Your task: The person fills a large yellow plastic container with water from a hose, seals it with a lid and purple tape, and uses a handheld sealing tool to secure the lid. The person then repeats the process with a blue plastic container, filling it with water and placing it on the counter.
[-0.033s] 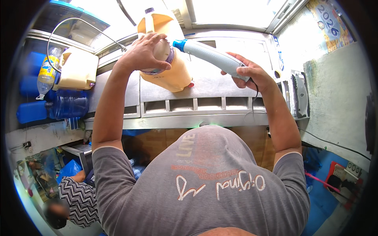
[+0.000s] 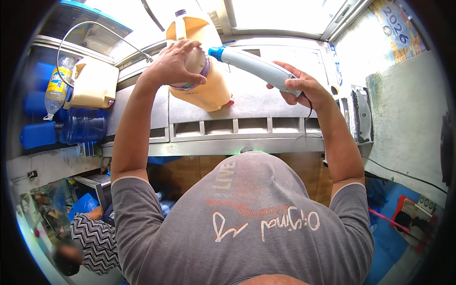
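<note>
A large yellowish plastic jug lies on the metal counter, its handle and dark cap toward the window and a small red piece at its near right. My left hand grips it from above, fingers over the far side of a pale rounded part with a purple-edged band, thumb on the near side. The palm hides some of that part. In my right hand is a light-blue heat gun, held by its rear end with the cord hanging below. Its blue nozzle points at the banded part, a small gap away.
At the left stand another cream jug, a clear bottle with a yellow label and a blue water bottle. A slotted metal edge runs along the counter's front. A person in a zigzag-patterned top is at lower left.
</note>
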